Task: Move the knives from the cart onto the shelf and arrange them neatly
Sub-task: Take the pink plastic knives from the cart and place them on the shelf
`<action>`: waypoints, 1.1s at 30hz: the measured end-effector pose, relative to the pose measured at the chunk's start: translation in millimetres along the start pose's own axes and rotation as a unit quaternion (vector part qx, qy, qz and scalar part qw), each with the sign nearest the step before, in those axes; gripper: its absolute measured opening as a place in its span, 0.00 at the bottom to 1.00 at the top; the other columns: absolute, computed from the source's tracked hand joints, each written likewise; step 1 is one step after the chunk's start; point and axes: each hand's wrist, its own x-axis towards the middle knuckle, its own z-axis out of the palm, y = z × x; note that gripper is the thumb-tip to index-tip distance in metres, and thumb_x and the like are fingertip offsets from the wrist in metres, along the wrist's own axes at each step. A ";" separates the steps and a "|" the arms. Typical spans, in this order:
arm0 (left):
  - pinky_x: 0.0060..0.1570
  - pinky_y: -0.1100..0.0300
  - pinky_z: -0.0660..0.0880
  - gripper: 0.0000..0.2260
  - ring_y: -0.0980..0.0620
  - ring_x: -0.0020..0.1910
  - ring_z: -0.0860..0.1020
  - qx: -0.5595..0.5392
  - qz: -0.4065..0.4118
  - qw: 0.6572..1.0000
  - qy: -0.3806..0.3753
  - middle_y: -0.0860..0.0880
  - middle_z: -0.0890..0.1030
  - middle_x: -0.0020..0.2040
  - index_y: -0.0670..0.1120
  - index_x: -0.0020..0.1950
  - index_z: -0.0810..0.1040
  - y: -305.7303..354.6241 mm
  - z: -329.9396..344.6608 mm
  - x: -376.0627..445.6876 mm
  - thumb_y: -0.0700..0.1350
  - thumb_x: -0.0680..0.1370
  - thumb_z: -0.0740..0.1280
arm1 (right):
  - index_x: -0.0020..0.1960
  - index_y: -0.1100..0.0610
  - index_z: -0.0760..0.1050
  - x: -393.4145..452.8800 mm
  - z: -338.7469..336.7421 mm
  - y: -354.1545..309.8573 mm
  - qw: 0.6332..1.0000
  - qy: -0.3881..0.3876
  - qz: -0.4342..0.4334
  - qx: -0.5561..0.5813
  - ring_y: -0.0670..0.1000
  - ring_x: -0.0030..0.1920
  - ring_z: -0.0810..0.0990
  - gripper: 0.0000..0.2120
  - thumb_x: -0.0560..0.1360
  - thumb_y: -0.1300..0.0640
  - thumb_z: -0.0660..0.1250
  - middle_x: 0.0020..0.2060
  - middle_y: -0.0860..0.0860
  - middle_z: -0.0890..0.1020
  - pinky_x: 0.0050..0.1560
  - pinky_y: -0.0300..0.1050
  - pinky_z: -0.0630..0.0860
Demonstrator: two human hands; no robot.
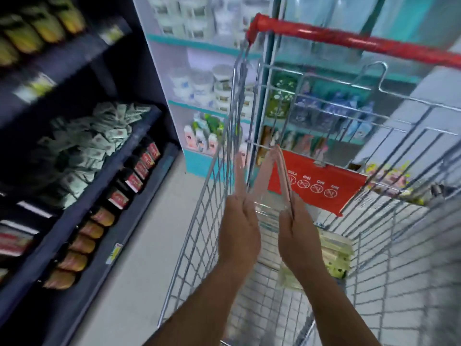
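Two hands each grip pale pink knives point(283, 176) in clear packaging above the cart point(207, 186).

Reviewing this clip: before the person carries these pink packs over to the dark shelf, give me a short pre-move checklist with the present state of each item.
1. Left hand grips a pink pack: ok, fingers curled round its lower end.
2. Right hand grips the other pink pack: ok.
3. Both packs lifted above the cart floor: ok.
4. Packs hold knives: cannot tell, the image is blurred.
5. Free slot on the dark shelf: cannot tell; the visible tiers carry goods.
6. Cart emptied: not ok, yellow-green packs lie inside.
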 end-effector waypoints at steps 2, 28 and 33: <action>0.25 0.67 0.62 0.11 0.58 0.30 0.70 -0.011 0.027 0.999 0.026 0.54 0.71 0.34 0.53 0.40 0.61 19.0 -30.8 4.5 0.50 0.82 0.57 | 0.69 0.51 0.65 3.7 -7.1 -37.6 0.999 0.008 -0.035 0.009 0.45 0.45 0.73 0.18 0.80 0.59 0.56 0.49 0.45 0.75 0.45 0.42 0.67; 0.38 0.54 0.65 0.07 0.43 0.42 0.73 0.075 0.101 0.932 0.341 0.47 0.72 0.43 0.46 0.44 0.63 -38.8 -614.9 -52.5 0.45 0.81 0.57 | 0.75 0.48 0.58 -181.5 192.6 -529.1 0.935 -0.110 -0.327 0.079 0.49 0.54 0.73 0.23 0.80 0.56 0.55 0.63 0.52 0.72 0.46 0.35 0.63; 0.40 0.51 0.69 0.06 0.40 0.46 0.74 0.099 0.037 0.918 0.381 0.44 0.77 0.48 0.45 0.48 0.66 -60.5 -684.4 -65.8 0.45 0.81 0.54 | 0.76 0.48 0.54 -204.8 232.7 -586.3 0.918 -0.171 -0.352 0.060 0.52 0.60 0.72 0.25 0.81 0.57 0.53 0.68 0.52 0.68 0.50 0.40 0.65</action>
